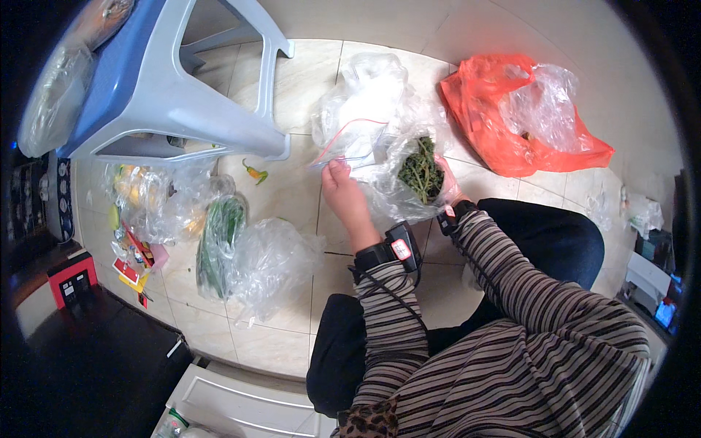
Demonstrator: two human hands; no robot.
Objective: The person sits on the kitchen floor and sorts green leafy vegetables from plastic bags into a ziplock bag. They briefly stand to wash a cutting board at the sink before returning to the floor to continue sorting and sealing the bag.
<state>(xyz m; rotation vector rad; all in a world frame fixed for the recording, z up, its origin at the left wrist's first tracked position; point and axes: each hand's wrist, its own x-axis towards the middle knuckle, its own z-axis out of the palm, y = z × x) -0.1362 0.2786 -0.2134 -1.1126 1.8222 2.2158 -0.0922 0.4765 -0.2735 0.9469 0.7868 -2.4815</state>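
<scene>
My left hand (346, 192) pinches the edge of a clear zip-seal bag (358, 139) with a red line along its mouth. In my right hand (450, 183) is a bunch of dark green herbs with stems (421, 172). A clear plastic bag (386, 191) lies around and beneath the herbs; how far they sit inside it I cannot tell. Most of the right hand's fingers are hidden behind the herbs and plastic. More crumpled clear plastic (378, 74) spreads on the tiled floor beyond my hands.
A blue-grey plastic stool (202, 123) stands at the upper left, bagged items on its seat. An orange-red plastic bag (482, 126) lies to the right. A chili pepper (254, 173), bagged green vegetables (222, 241) and a crumpled clear bag (274, 268) lie on the left floor.
</scene>
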